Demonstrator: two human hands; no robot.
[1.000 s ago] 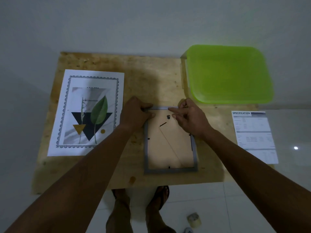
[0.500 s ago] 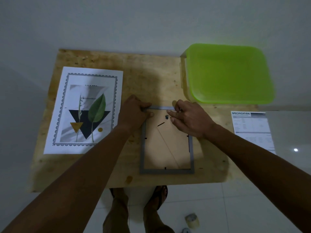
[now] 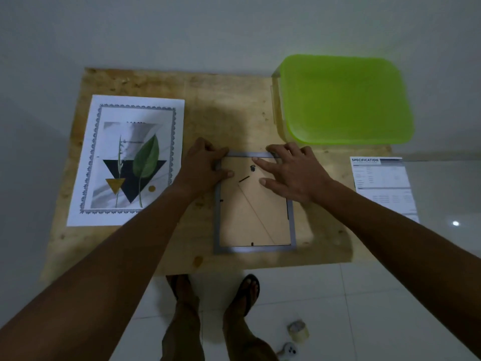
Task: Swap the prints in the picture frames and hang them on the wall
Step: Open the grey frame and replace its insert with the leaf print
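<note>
Frame (image 3: 255, 249) lies face down on the desk (image 3: 156, 82), just beside the green box (image 3: 343, 100); left hand (image 3: 205, 168) grips its far corner, right hand (image 3: 294, 173) presses straight fingers (image 3: 263, 164) on the backing (image 3: 255, 220), so steadying it should help when turning the tabs (image 3: 221, 200).

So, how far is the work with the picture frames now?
Done: one picture frame lies face down on the table, and a leaf print lies loose beside it. In hand: the left hand grips the frame's top left corner, and the right hand rests flat on the backing board. Left: backing out, prints swapped, frames hung.
</note>
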